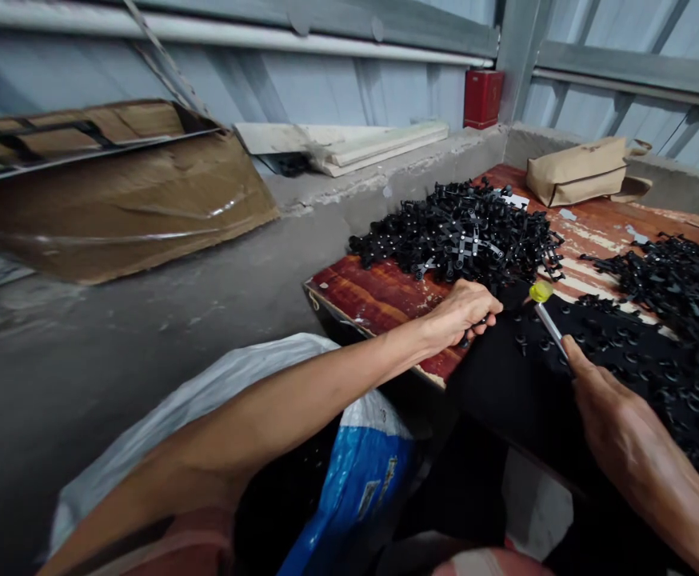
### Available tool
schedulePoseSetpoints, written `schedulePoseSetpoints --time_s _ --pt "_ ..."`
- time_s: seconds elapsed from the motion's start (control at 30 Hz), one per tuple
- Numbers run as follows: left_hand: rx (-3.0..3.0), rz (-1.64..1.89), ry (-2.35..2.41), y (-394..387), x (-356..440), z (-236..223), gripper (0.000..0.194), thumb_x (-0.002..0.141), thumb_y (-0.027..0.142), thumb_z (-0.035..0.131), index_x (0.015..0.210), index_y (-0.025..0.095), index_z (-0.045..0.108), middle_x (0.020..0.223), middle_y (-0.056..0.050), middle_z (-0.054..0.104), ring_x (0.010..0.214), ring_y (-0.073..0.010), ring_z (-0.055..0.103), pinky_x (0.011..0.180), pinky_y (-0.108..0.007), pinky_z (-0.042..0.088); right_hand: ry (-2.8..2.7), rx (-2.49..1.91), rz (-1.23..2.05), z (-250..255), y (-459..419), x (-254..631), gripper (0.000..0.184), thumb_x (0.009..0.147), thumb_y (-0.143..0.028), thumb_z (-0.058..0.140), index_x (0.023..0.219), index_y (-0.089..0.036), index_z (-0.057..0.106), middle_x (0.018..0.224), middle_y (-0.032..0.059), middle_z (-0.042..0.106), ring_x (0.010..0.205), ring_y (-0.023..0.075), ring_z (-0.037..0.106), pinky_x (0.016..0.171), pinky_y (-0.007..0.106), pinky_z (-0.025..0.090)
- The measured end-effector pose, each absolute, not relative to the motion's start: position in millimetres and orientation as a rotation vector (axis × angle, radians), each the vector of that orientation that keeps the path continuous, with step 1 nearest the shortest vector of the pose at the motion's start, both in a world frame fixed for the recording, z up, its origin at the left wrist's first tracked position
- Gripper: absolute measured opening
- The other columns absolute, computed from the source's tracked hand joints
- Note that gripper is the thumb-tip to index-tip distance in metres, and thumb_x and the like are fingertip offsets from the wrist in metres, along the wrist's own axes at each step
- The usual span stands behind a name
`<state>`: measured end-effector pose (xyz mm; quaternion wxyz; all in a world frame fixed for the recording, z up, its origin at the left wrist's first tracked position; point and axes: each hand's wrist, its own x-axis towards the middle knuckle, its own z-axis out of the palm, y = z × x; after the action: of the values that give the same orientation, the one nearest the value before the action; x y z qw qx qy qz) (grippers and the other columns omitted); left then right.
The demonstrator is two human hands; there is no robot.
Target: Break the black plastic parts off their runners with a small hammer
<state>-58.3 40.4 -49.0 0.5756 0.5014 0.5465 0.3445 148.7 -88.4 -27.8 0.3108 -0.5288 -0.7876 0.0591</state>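
Observation:
My right hand (617, 408) is closed round the silver handle of a small hammer (549, 322), whose yellow head points up and away from me. Just left of that head, my left hand (473, 310) is curled shut, with bits of small black parts (480, 322) showing under its fingers. Beneath both hands lies a black cloth (487, 392), and small black pieces are spread over its right side. Behind my left hand rises a big heap of black jointed plastic parts (454, 228).
A second black heap (673, 276) lies at the right on the red-brown board (373, 292). A beige bag (577, 172) and a red tin (482, 98) are at the back. A cardboard box (145, 204) stands left on the ledge. Below my left arm is an open blue-white sack (365, 464).

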Motion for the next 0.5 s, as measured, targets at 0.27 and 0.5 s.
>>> schedulePoseSetpoints --time_s 0.27,0.5 --pt "1.121 0.795 1.286 35.5 -56.8 -40.5 0.015 0.066 0.016 0.056 0.054 0.016 0.046 0.050 0.003 0.050 0.036 -0.0062 0.042 0.032 -0.019 0.024 -2.028 -1.410 0.356 -32.1 -91.0 153.6 0.041 0.092 -0.036 0.055 0.130 -0.022 0.049 0.125 0.0101 0.055 0.102 0.0237 0.059 0.082 0.044 0.051" --pt "1.329 0.750 1.268 30.8 -59.3 -41.5 0.016 0.073 0.022 0.055 0.061 0.016 0.047 0.058 0.003 0.054 0.042 -0.0059 0.045 0.037 -0.018 0.026 -1.939 -1.441 0.546 -26.9 -95.7 146.5 0.043 0.092 -0.038 0.048 0.131 -0.022 0.054 0.073 0.0034 0.064 0.066 0.0201 0.064 0.063 0.034 0.055"
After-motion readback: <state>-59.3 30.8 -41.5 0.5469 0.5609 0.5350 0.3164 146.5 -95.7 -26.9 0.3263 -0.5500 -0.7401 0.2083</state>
